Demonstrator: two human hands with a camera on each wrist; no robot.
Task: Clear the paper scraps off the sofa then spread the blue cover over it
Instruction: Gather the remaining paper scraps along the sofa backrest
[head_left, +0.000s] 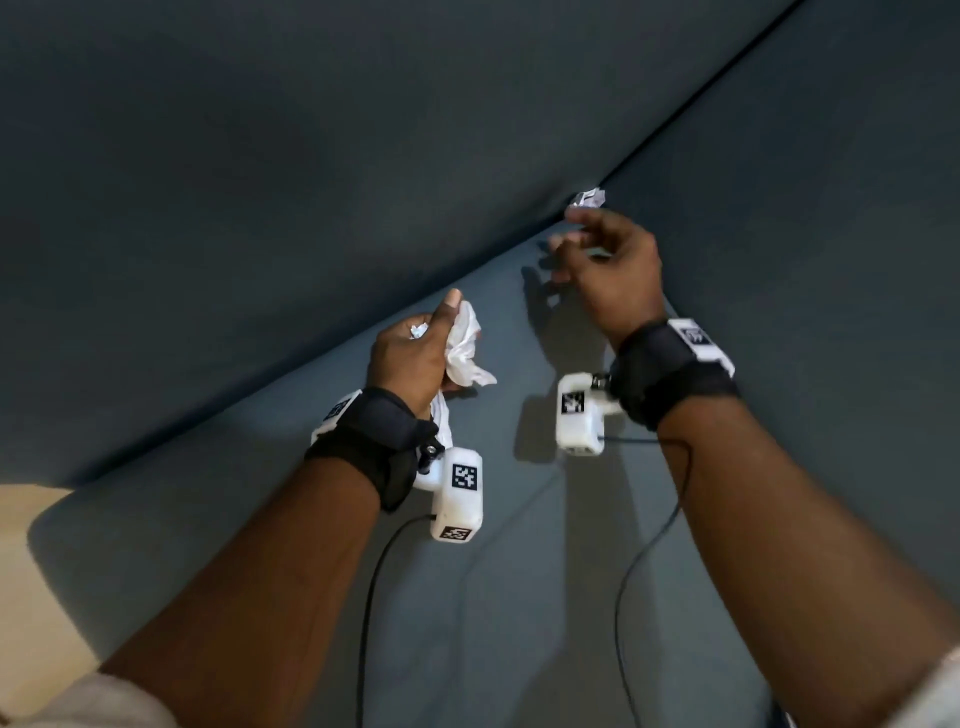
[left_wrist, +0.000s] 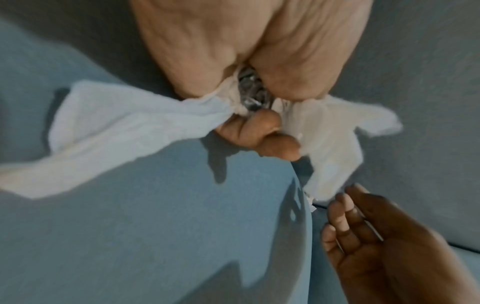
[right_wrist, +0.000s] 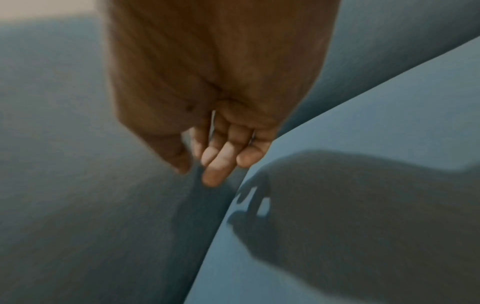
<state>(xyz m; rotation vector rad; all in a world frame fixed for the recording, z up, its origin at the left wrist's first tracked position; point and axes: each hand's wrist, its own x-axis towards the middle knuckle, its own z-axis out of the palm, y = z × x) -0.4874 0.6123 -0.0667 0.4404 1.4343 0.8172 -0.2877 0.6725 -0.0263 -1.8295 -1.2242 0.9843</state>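
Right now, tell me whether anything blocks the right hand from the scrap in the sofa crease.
Nothing visible does. The right hand hovers just short of the paper scrap in the sofa crease; the left hand holds white scraps aside.

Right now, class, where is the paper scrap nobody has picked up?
Head view, right of centre: the paper scrap lies in the sofa crease, just beyond the right hand.

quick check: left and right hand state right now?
Left hand: grips a bunch of white paper scraps.
Right hand: open, fingers relaxed, nothing held; near a small scrap in the sofa seam.
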